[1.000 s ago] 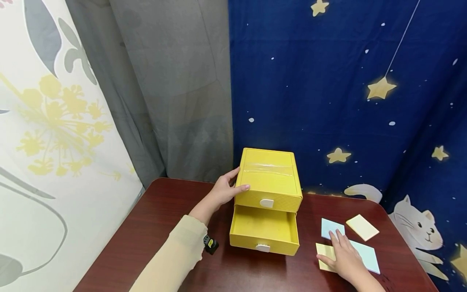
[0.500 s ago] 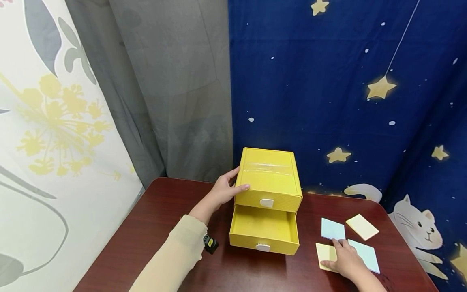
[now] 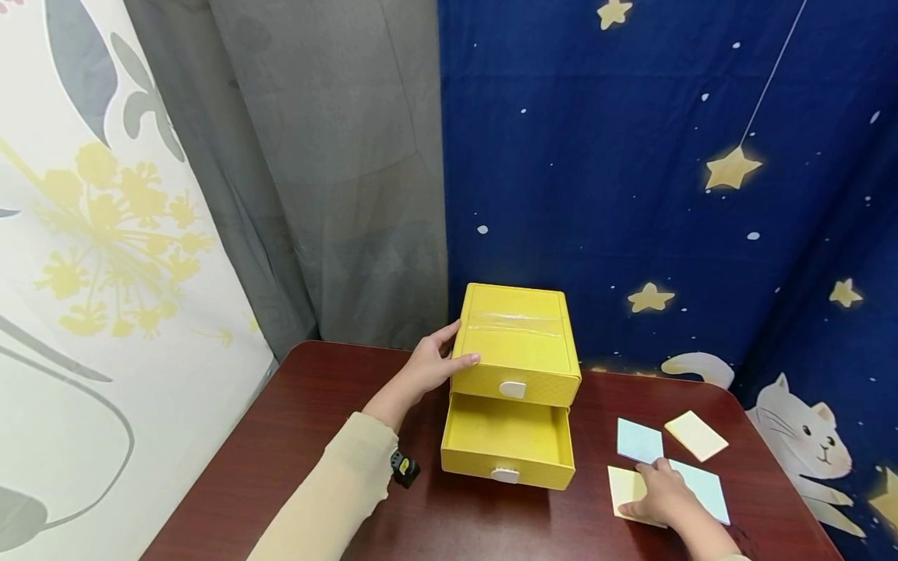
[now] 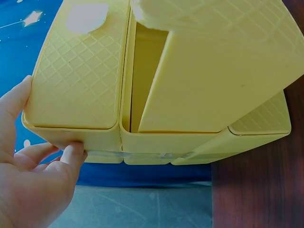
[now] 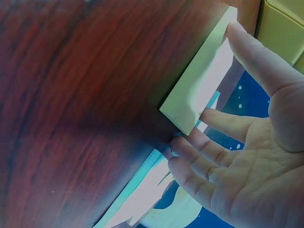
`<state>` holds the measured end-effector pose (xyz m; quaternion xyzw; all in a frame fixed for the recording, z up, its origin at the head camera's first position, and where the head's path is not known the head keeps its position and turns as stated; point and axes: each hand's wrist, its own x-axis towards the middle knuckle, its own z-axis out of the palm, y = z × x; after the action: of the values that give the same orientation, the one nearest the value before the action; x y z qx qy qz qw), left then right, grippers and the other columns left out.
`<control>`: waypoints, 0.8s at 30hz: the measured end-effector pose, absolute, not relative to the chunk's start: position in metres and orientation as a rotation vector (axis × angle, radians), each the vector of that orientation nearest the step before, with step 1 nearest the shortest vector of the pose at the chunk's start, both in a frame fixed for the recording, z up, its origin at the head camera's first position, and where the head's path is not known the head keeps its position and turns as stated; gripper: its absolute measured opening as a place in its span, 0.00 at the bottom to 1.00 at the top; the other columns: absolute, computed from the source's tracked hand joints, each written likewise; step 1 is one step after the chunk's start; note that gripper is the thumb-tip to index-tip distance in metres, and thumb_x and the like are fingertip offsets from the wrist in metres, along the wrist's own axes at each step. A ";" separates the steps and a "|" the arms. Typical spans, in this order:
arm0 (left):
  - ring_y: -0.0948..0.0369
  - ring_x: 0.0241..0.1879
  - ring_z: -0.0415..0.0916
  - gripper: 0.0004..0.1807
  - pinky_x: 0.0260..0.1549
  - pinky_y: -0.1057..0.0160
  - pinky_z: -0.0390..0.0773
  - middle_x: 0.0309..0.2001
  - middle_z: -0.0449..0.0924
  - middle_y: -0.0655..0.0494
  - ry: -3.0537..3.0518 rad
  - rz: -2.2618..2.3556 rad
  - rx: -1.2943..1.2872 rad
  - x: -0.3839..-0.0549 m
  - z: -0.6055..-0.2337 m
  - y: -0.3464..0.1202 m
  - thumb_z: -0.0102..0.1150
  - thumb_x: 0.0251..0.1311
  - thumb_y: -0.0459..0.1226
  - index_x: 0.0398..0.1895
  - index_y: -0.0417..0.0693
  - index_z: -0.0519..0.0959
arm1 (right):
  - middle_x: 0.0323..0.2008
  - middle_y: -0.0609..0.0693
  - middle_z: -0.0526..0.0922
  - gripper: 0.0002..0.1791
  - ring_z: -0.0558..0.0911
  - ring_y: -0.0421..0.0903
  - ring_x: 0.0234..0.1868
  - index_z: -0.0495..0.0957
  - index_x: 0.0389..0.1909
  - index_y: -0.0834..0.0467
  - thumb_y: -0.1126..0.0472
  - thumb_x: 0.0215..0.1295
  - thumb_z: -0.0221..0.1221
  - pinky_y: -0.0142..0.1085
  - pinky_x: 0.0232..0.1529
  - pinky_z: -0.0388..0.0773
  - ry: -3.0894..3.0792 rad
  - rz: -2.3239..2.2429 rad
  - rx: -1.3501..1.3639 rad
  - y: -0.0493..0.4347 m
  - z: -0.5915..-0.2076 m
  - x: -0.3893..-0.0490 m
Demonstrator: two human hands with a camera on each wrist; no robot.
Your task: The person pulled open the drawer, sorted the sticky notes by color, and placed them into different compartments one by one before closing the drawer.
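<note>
A yellow two-drawer box (image 3: 517, 331) stands on the table with its lower drawer (image 3: 505, 436) pulled out and nothing seen inside. My left hand (image 3: 429, 365) holds the box's upper left corner, the thumb on top and the fingers against the side; the left wrist view (image 4: 42, 175) agrees. At the right, my right hand (image 3: 665, 495) grips a pale yellow sticky note pad (image 3: 624, 491) by its edges. The right wrist view shows the thumb at one edge of this pad (image 5: 202, 78) and fingers at the opposite edge. It appears to lie on the table.
A light blue pad (image 3: 638, 440) lies just behind the right hand, and another light blue pad (image 3: 707, 491) is to its right. Farther back is a cream pad (image 3: 697, 435). Curtains hang behind the dark red table (image 3: 330, 374).
My right hand has drawn its fingers back from the rear blue pad and closed them on the yellow pad's edges. The left hand and box stay put.
</note>
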<state>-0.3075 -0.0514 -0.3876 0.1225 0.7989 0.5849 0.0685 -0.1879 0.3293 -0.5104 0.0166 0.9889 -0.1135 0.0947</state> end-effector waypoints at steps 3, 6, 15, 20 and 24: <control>0.55 0.72 0.53 0.49 0.65 0.53 0.64 0.73 0.53 0.55 2.403 1.764 0.373 -0.308 -0.388 -0.052 0.68 0.51 0.51 0.74 0.54 0.54 | 0.41 0.64 0.69 0.51 0.73 0.61 0.41 0.74 0.52 0.70 0.37 0.33 0.74 0.57 0.39 0.76 2.933 -0.363 0.076 0.329 -0.508 -0.190; 0.55 0.72 0.53 0.49 0.65 0.53 0.64 0.73 0.53 0.54 2.404 1.763 0.378 -0.307 -0.388 -0.052 0.68 0.51 0.51 0.74 0.53 0.54 | 0.39 0.64 0.66 0.50 0.73 0.59 0.39 0.75 0.49 0.68 0.37 0.29 0.76 0.55 0.36 0.77 2.946 -0.395 0.103 0.328 -0.507 -0.191; 0.55 0.72 0.53 0.49 0.65 0.53 0.64 0.73 0.53 0.54 2.398 1.769 0.378 -0.306 -0.387 -0.051 0.68 0.51 0.50 0.74 0.52 0.54 | 0.38 0.64 0.64 0.46 0.72 0.56 0.34 0.73 0.46 0.65 0.41 0.28 0.77 0.50 0.28 0.74 3.018 -0.437 0.179 0.328 -0.507 -0.189; 0.55 0.71 0.53 0.48 0.65 0.53 0.64 0.73 0.53 0.54 2.395 1.773 0.370 -0.306 -0.387 -0.051 0.68 0.51 0.50 0.74 0.53 0.54 | 0.36 0.61 0.68 0.34 0.74 0.55 0.34 0.75 0.43 0.63 0.50 0.35 0.76 0.50 0.30 0.74 3.082 -0.404 0.150 0.327 -0.503 -0.189; 0.54 0.71 0.54 0.49 0.64 0.53 0.64 0.73 0.53 0.53 2.401 1.775 0.376 -0.306 -0.387 -0.051 0.68 0.51 0.50 0.74 0.53 0.54 | 0.37 0.60 0.73 0.24 0.75 0.55 0.35 0.76 0.39 0.61 0.57 0.41 0.73 0.51 0.33 0.74 3.137 -0.375 0.086 0.326 -0.498 -0.189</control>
<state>-0.3056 -0.0513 -0.3869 0.1245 0.7962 0.5884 0.0660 -0.1889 0.3260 -0.4976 0.0271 0.9925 -0.1187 -0.0094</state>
